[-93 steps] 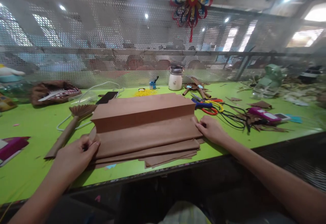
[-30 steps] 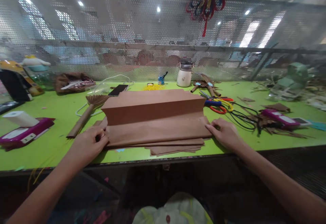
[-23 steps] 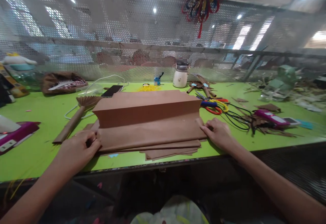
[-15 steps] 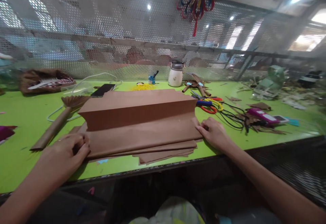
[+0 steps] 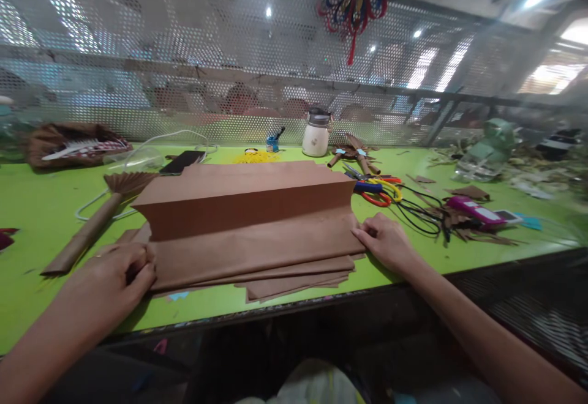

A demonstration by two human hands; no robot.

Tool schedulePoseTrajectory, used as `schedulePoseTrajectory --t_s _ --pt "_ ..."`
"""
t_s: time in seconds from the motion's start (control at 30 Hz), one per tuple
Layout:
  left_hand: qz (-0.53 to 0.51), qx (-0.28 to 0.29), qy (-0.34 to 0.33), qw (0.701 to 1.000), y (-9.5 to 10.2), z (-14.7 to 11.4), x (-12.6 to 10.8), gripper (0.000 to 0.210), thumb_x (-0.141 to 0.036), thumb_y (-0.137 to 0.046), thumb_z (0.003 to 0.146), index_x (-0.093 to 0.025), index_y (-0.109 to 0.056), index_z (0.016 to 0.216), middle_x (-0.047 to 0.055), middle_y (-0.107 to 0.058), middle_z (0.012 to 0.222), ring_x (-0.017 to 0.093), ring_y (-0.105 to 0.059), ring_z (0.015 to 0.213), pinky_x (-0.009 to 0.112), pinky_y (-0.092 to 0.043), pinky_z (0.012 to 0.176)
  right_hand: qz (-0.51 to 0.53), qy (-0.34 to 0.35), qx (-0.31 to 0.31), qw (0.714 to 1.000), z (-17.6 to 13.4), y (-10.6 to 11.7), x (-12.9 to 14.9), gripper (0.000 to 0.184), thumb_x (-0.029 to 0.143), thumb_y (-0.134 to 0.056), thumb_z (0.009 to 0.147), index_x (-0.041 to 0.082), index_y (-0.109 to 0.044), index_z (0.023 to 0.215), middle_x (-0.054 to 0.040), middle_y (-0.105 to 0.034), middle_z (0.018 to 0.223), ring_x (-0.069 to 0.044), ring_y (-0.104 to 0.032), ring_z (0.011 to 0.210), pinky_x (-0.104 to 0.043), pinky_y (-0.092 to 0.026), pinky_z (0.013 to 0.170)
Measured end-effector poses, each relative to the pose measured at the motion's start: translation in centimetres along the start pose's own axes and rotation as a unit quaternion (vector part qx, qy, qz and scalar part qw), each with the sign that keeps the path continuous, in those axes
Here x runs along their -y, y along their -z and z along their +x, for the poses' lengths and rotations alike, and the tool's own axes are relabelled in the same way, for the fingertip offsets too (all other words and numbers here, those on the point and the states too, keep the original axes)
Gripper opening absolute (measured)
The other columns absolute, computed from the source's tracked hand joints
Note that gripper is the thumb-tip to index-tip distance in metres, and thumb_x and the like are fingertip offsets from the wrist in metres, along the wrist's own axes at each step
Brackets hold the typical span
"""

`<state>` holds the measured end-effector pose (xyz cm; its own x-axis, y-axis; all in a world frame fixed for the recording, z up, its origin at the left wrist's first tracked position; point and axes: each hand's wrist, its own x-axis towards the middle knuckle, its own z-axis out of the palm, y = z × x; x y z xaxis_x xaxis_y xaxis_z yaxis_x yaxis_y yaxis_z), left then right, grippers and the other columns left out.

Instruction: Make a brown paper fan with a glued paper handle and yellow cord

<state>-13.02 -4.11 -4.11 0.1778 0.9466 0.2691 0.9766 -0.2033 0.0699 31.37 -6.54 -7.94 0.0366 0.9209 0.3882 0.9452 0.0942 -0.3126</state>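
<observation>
A wide sheet of brown paper (image 5: 248,245) lies folded in front of me, its far part standing up from a crease. My left hand (image 5: 122,275) pinches its near left corner between thumb and fingers. At the right end, my right hand (image 5: 383,240) grips the paper's edge the same way. Beneath it, more brown sheets (image 5: 294,284) stick out toward the table's front edge. Left of the sheet lies a rolled brown paper piece (image 5: 87,232) with a pleated, fanned end.
On the green table (image 5: 459,263), scissors (image 5: 379,190) and black cords (image 5: 420,214) lie to the right, near a purple device (image 5: 475,211). A white jar (image 5: 315,134) and blue bottle (image 5: 272,142) stand behind; a phone (image 5: 184,162) lies back left. Perforated metal (image 5: 206,43) rises beyond.
Both hands keep their hold on the paper. The left part of the view, with the left hand and rolled piece, has shifted slightly left; the paper's fold looks the same.
</observation>
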Motion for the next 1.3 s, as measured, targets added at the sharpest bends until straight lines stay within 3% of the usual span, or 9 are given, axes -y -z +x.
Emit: schedulePoseTrajectory --t_s 0.17,0.33,0.6,0.83,1.03,1.2,1.3 --pt "-0.001 0.033 0.009 0.999 1.1 -0.4 -1.1 0.017 -0.031 -0.038 0.072 -0.021 -0.047 0.062 0.006 -0.059 0.070 0.022 -0.054 0.072 0.030 -0.039 0.067 -0.012 0.019 0.000 1.000 -0.3 -0.3 -0.4 0.030 0.038 -0.050 0.082 0.019 -0.055 0.058 -0.0039 -0.054 0.062 -0.018 -0.051 0.061 -0.029 -0.036 0.061" --pt "-0.023 0.009 0.042 0.999 1.2 -1.7 -1.4 0.016 -0.026 -0.039 0.073 -0.022 -0.038 0.058 0.002 -0.055 0.064 0.018 -0.053 0.066 0.027 -0.036 0.061 -0.003 0.033 -0.010 0.999 -0.7 -1.1 -1.4 0.036 0.047 -0.047 0.081 0.021 -0.057 0.058 -0.0048 -0.053 0.061 -0.020 -0.053 0.060 -0.031 -0.037 0.059" --pt "-0.039 -0.011 0.037 0.998 1.1 -2.0 -1.5 0.019 -0.022 -0.042 0.073 -0.022 -0.033 0.056 0.002 -0.053 0.062 0.018 -0.054 0.069 0.027 -0.035 0.059 -0.010 0.051 -0.020 0.998 -1.0 -1.4 -2.1 0.043 0.056 -0.043 0.082 0.022 -0.059 0.062 -0.0061 -0.055 0.064 -0.020 -0.054 0.060 -0.033 -0.038 0.058" --pt "-0.049 -0.016 0.015 0.999 0.7 -1.9 -1.1 0.018 -0.026 -0.040 0.074 -0.023 -0.033 0.057 0.003 -0.054 0.066 0.019 -0.054 0.072 0.029 -0.038 0.065 0.005 0.052 -0.025 0.998 -0.9 -1.4 -1.7 0.037 0.049 -0.047 0.081 0.021 -0.056 0.059 -0.0048 -0.053 0.061 -0.019 -0.052 0.058 -0.032 -0.036 0.057" --pt "-0.036 -0.018 0.017 0.999 -0.1 -1.2 0.1 0.018 -0.034 -0.040 0.072 -0.024 -0.043 0.057 0.005 -0.058 0.066 0.024 -0.055 0.068 0.033 -0.038 0.062 -0.008 0.048 -0.021 0.999 -0.5 -0.7 -0.5 0.029 0.036 -0.050 0.083 0.020 -0.051 0.059 -0.0035 -0.053 0.063 -0.018 -0.051 0.063 -0.029 -0.037 0.061" --pt "-0.056 -0.092 -0.015 0.994 -2.0 -0.5 1.9 0.025 -0.039 -0.039 0.073 -0.026 -0.045 0.052 0.001 -0.056 0.061 0.024 -0.054 0.064 0.033 -0.038 0.058 -0.020 0.036 -0.020 0.999 -0.2 -0.4 -0.1 0.028 0.034 -0.049 0.083 0.020 -0.051 0.059 -0.0036 -0.053 0.062 -0.019 -0.051 0.066 -0.028 -0.037 0.061" --pt "-0.056 -0.095 -0.008 0.994 -1.6 -0.5 1.4 0.025 -0.038 -0.038 0.072 -0.026 -0.044 0.052 0.002 -0.057 0.060 0.024 -0.055 0.064 0.034 -0.039 0.059 -0.017 0.041 -0.015 0.999 -0.3 -0.4 -0.1 0.029 0.034 -0.049 0.083 0.020 -0.050 0.058 -0.0039 -0.054 0.063 -0.018 -0.050 0.065 -0.028 -0.037 0.061"
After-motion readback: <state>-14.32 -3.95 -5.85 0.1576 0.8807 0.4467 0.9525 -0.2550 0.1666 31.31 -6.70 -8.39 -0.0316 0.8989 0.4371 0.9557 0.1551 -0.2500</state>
